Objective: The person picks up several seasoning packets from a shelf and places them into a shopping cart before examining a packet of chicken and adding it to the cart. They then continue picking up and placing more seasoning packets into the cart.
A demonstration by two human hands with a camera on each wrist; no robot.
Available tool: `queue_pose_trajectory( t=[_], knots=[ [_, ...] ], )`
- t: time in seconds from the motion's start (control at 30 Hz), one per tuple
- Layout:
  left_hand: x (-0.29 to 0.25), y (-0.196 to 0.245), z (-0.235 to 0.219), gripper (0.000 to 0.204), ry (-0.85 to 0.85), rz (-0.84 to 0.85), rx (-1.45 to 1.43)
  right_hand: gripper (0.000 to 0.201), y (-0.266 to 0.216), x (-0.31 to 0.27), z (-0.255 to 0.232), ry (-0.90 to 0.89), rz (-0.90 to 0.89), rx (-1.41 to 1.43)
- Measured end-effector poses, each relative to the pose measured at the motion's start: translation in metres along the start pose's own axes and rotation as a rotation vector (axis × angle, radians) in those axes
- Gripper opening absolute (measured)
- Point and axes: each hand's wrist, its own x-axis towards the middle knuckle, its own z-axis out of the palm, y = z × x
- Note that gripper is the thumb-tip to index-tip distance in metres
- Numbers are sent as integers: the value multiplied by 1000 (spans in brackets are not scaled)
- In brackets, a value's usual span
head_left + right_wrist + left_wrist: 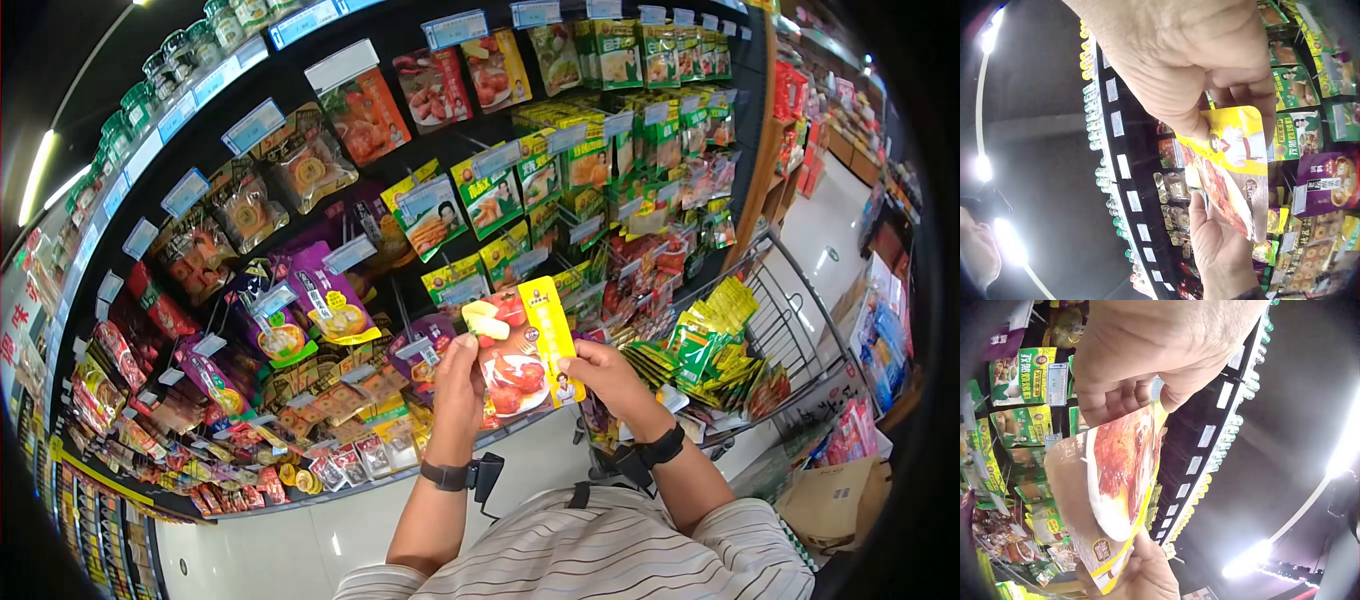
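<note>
Both hands hold one flat yellow seasoning packet [524,345] in front of the person's chest. Its front carries a picture of reddish cooked meat on a white plate, and a small figure in white is printed near one corner. The left hand [458,388] pinches the left edge, thumb on the front. At the opposite edge, the right hand [610,380] pinches with its thumb beside the printed figure [1235,142]. In the left wrist view the packet [1116,481] bows slightly between the two hands. Most of the fingers behind it are hidden.
Hanging seasoning packets [490,200] fill the dark shelf rack ahead, with purple pouches [325,295] at left. Green-lidded jars [140,105] line the top. At right stands a wire shopping cart [790,300] holding a heap of green and yellow packets [705,345]. A cardboard box [830,495] sits lower right.
</note>
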Motion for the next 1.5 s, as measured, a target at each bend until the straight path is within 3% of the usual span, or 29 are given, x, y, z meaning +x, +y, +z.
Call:
queue_pose_trajectory(
  t=[0.27, 0.4, 0.57, 0.67, 0.7, 0.93, 1.07, 1.33, 1.5],
  knots=[
    [8, 11, -13, 26, -40, 9, -41, 26, 4, 0, 4, -27, 39, -138],
    [9, 11, -7, 30, -7, 12, -106, 26, -7, -2, 11, -4, 14, -62],
    [9, 12, -17, 45, -87, 36, 125, 28, -4, 8, 12, 60, -121, 90],
    [5, 10, -15, 44, -86, 41, 177, 26, -9, 12, 8, 61, -104, 26],
    [2, 11, -14, 35, -101, 13, 126, 26, -11, 13, 8, 55, -102, 44],
    [-9, 11, -8, 42, -81, 22, 150, 25, -12, 15, 14, 52, -120, 91],
    [-8, 6, -20, 29, -80, -24, 169, 26, -14, 19, 16, 48, -107, 94],
    [-20, 11, -14, 34, -104, -166, 362, 25, -14, 28, 25, 34, -153, 94],
    [-23, 8, -16, 31, -99, -136, 335, 26, -14, 28, 27, 9, -150, 108]
  ],
)
